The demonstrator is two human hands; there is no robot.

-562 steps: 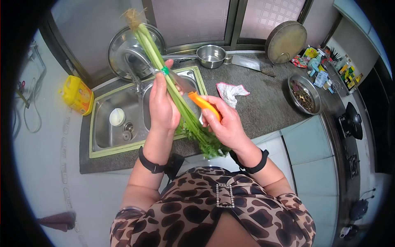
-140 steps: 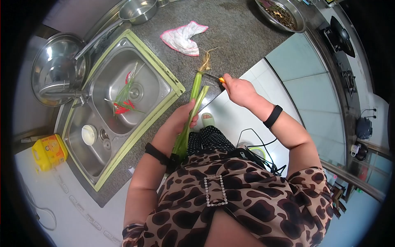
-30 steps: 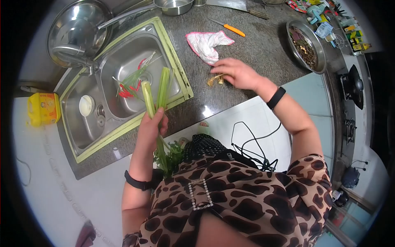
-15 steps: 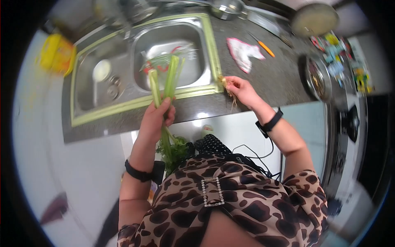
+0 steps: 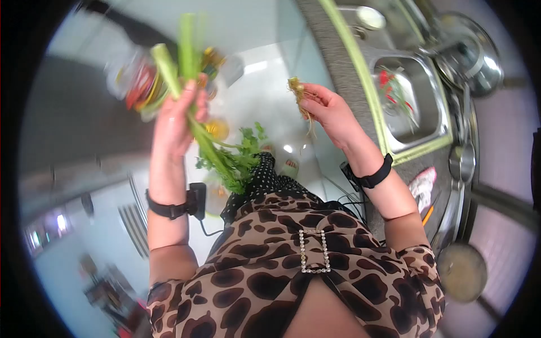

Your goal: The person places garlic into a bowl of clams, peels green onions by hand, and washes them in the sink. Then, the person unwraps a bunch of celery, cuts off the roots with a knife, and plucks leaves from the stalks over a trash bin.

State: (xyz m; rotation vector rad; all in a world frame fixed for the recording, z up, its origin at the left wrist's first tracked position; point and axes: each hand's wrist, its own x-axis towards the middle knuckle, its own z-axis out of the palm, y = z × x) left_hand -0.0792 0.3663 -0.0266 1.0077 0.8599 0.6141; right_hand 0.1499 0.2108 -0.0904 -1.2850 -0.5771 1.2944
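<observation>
Beside a grey bench (image 5: 335,73) with red chillies (image 5: 385,80) in its steel sink (image 5: 431,112), crumpled cloth (image 5: 423,186) and orange knife (image 5: 428,215); above a glossy floor (image 5: 253,104) with blurred clutter (image 5: 138,84); clasping smooth, leafy celery (image 5: 188,45) in the left grip (image 5: 180,118), pinching stringy roots (image 5: 298,94) in the right grip (image 5: 328,111)

Celery (image 5: 188,50) is gripped by the left hand (image 5: 179,118), roots (image 5: 298,93) are pinched by the right hand (image 5: 333,115), and red chillies (image 5: 385,81) are contained in the sink (image 5: 433,121)
</observation>
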